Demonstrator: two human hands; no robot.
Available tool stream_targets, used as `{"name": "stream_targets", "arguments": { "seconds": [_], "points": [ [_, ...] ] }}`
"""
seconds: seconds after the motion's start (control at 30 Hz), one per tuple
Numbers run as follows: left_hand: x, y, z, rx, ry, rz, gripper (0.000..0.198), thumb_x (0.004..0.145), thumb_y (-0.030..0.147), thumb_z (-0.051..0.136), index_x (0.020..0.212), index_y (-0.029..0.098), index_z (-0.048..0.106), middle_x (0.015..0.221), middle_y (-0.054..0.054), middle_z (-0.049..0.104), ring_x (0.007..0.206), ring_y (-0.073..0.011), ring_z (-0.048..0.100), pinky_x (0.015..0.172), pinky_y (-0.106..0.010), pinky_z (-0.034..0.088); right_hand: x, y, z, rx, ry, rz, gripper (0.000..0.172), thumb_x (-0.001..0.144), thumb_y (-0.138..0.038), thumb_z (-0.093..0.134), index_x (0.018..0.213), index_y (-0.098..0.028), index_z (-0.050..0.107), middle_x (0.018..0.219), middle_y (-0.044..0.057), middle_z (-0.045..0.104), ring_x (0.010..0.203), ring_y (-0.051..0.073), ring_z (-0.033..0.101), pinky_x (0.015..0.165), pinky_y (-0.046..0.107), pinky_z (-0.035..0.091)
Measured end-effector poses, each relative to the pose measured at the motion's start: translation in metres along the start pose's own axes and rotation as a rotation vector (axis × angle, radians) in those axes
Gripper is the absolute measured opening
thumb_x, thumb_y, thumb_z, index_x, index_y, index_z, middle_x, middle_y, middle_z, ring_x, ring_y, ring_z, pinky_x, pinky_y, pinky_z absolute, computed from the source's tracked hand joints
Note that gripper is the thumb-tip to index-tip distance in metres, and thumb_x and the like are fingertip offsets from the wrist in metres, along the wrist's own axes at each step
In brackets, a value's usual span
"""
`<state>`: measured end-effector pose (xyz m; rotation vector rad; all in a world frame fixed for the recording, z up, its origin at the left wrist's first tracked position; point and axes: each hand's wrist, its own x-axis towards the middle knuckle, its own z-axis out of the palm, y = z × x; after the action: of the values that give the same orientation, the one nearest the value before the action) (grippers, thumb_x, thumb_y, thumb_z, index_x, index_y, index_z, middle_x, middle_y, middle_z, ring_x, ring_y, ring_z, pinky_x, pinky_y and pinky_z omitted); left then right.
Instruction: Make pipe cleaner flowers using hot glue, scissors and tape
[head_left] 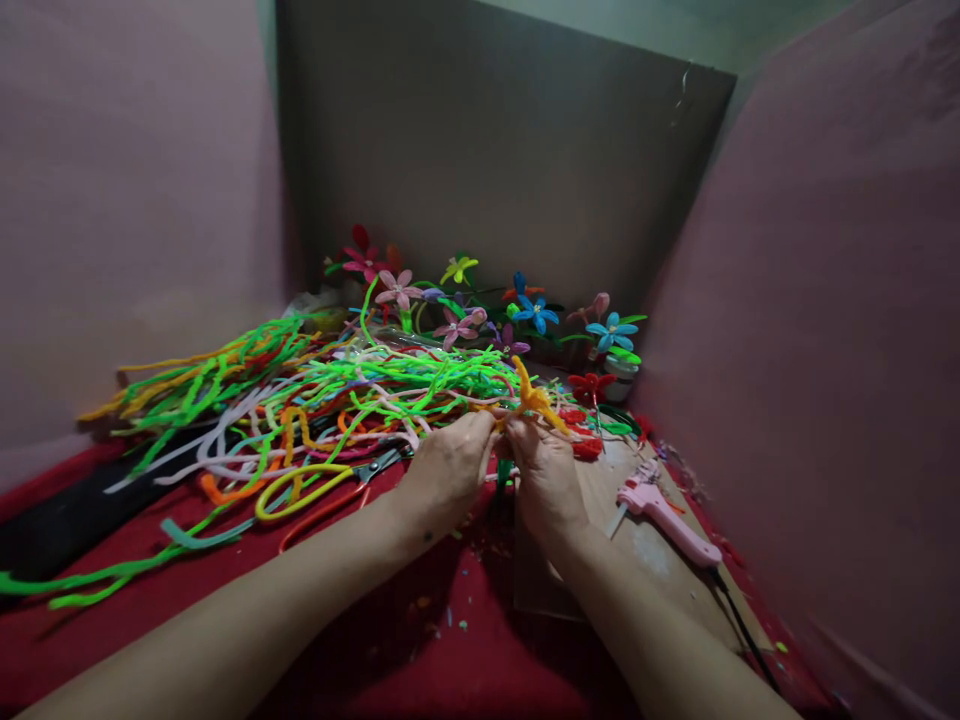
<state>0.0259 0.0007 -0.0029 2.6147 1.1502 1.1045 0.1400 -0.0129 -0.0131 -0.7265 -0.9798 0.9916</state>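
Note:
My left hand (454, 462) and my right hand (546, 462) meet at the middle, fingers pinched together. Between them is a yellow-orange pipe cleaner flower (534, 398), its fuzzy petals sticking up above my right fingers. Both hands are closed on it; my fingers hide its lower part. Something dark green (504, 472) hangs down between the two hands. Left of my left hand lies a pair of scissors (307, 492) with yellow and red handles. Red pipe cleaner pieces (587, 447) lie just beyond my right hand.
A large heap of coloured pipe cleaners (420, 385) spreads to the left. Finished flowers (397, 290) stand along the back, near a small jar (621, 375). At right, a pink glue gun (671, 522) with a black cord rests on a board (637, 590). Red cloth (420, 660) covers the table.

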Motion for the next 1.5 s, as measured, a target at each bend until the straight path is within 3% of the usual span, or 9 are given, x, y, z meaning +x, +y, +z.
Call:
{"name": "stream_targets", "arguments": {
  "seconds": [0.13, 0.37, 0.5, 0.77, 0.9, 1.07, 1.17, 1.27, 1.5],
  "points": [
    [0.000, -0.004, -0.006, -0.173, 0.039, -0.011, 0.020, 0.087, 0.012, 0.043, 0.070, 0.017, 0.052, 0.063, 0.001, 0.052, 0.059, -0.0115, 0.049, 0.058, -0.023, 0.037, -0.001, -0.004, 0.002, -0.084, -0.038, -0.069, 0.010, 0.077, -0.026, 0.065, 0.074, -0.020, 0.071, 0.073, 0.000, 0.066, 0.070, 0.014, 0.056, 0.071, 0.028, 0.045],
    [0.006, 0.001, -0.026, -0.825, -0.159, -0.425, 0.025, 0.084, 0.028, 0.053, 0.063, 0.016, 0.051, 0.049, 0.007, 0.038, 0.043, -0.0061, 0.032, 0.043, -0.019, 0.025, 0.003, -0.007, -0.006, -0.116, -0.173, 0.012, 0.011, 0.070, -0.018, 0.069, 0.079, -0.021, 0.074, 0.080, -0.001, 0.070, 0.081, 0.016, 0.060, 0.084, 0.032, 0.044],
    [0.005, -0.003, -0.027, -1.260, -0.310, -0.602, 0.020, 0.081, 0.032, 0.058, 0.071, 0.016, 0.053, 0.045, 0.010, 0.034, 0.037, -0.0028, 0.016, 0.037, -0.017, 0.014, 0.006, -0.004, -0.007, 0.014, -0.206, 0.107, 0.014, 0.072, -0.020, 0.067, 0.085, -0.021, 0.073, 0.077, -0.002, 0.069, 0.071, 0.012, 0.057, 0.072, 0.026, 0.046],
    [-0.001, -0.012, -0.023, -1.686, -0.491, -0.611, 0.004, 0.080, 0.018, 0.057, 0.079, 0.014, 0.057, 0.051, 0.009, 0.036, 0.037, -0.0014, 0.008, 0.033, -0.014, 0.014, 0.004, -0.005, -0.006, 0.288, -0.190, 0.355, 0.016, 0.060, -0.023, 0.078, 0.073, -0.019, 0.069, 0.059, -0.004, 0.061, 0.051, 0.007, 0.049, 0.051, 0.020, 0.041],
    [0.001, -0.009, -0.026, -1.504, -0.516, -0.515, 0.015, 0.084, 0.028, 0.052, 0.077, 0.015, 0.055, 0.048, 0.010, 0.033, 0.036, -0.0026, 0.010, 0.035, -0.016, 0.015, 0.004, -0.005, -0.007, 0.285, -0.162, 0.351, 0.023, 0.056, -0.023, 0.080, 0.076, -0.018, 0.070, 0.058, -0.004, 0.061, 0.050, 0.007, 0.048, 0.049, 0.020, 0.039],
    [-0.003, -0.009, -0.021, -0.486, -0.090, -0.155, 0.023, 0.086, 0.031, 0.048, 0.071, 0.016, 0.056, 0.064, -0.001, 0.053, 0.058, -0.0118, 0.047, 0.055, -0.023, 0.036, 0.002, -0.002, -0.005, 0.178, -0.074, 0.207, 0.011, 0.061, -0.020, 0.075, 0.072, -0.019, 0.070, 0.066, -0.004, 0.062, 0.052, 0.006, 0.042, 0.048, 0.020, 0.034],
    [-0.008, -0.012, -0.015, -0.168, -0.005, 0.033, 0.017, 0.086, 0.021, 0.044, 0.077, 0.016, 0.058, 0.072, -0.003, 0.057, 0.066, -0.0149, 0.050, 0.062, -0.026, 0.037, -0.002, -0.002, -0.002, 0.081, -0.051, 0.140, 0.007, 0.065, -0.020, 0.073, 0.071, -0.019, 0.070, 0.064, -0.005, 0.058, 0.051, 0.007, 0.037, 0.047, 0.021, 0.031],
    [-0.008, -0.012, -0.016, -0.232, 0.013, 0.008, 0.019, 0.084, 0.014, 0.044, 0.069, 0.018, 0.056, 0.061, 0.001, 0.051, 0.058, -0.0118, 0.045, 0.057, -0.023, 0.034, -0.004, -0.006, 0.001, -0.018, -0.078, 0.077, 0.002, 0.069, -0.021, 0.070, 0.068, -0.020, 0.069, 0.059, -0.004, 0.053, 0.051, 0.008, 0.035, 0.046, 0.022, 0.029],
    [0.004, -0.002, -0.030, -0.994, -0.181, -0.460, 0.027, 0.082, 0.028, 0.053, 0.059, 0.017, 0.049, 0.046, 0.007, 0.039, 0.038, -0.0046, 0.028, 0.038, -0.017, 0.021, -0.003, -0.007, -0.003, 0.008, -0.156, 0.191, 0.020, 0.068, -0.027, 0.072, 0.087, -0.023, 0.072, 0.066, -0.004, 0.058, 0.052, 0.007, 0.034, 0.047, 0.021, 0.028]
  ]
}}
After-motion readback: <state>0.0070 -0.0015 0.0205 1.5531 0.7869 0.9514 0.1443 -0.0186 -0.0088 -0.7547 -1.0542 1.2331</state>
